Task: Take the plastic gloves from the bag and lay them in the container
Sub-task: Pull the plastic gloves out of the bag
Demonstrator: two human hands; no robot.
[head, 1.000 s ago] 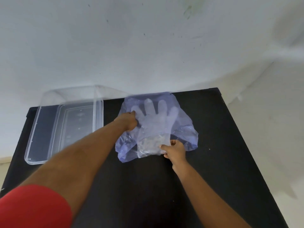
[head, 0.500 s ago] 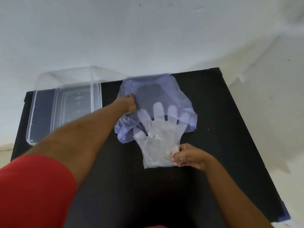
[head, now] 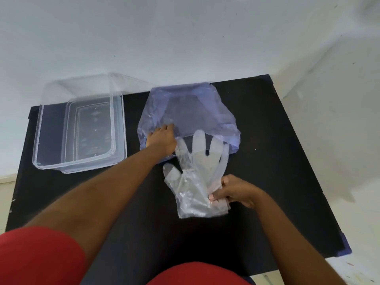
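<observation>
The left hand [head: 161, 138] presses the bag [head: 189, 112] flat. The right hand [head: 236, 192] pinches the gloves [head: 197, 182]. Pull slowly so they slide out.

— What's under the right hand [head: 236, 192]?
— Thin clear plastic gloves [head: 197, 182], crinkled, faintly glossy. The bag [head: 191, 112] beyond the left hand [head: 161, 138] is bluish translucent film.
— And further left?
— A glossy clear plastic container [head: 80, 128]; the table [head: 277, 161] is matt black

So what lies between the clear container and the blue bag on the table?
In the head view, only a bare strip of black table separates the container from the bag; nearer the person, the left forearm crosses that gap.
</observation>
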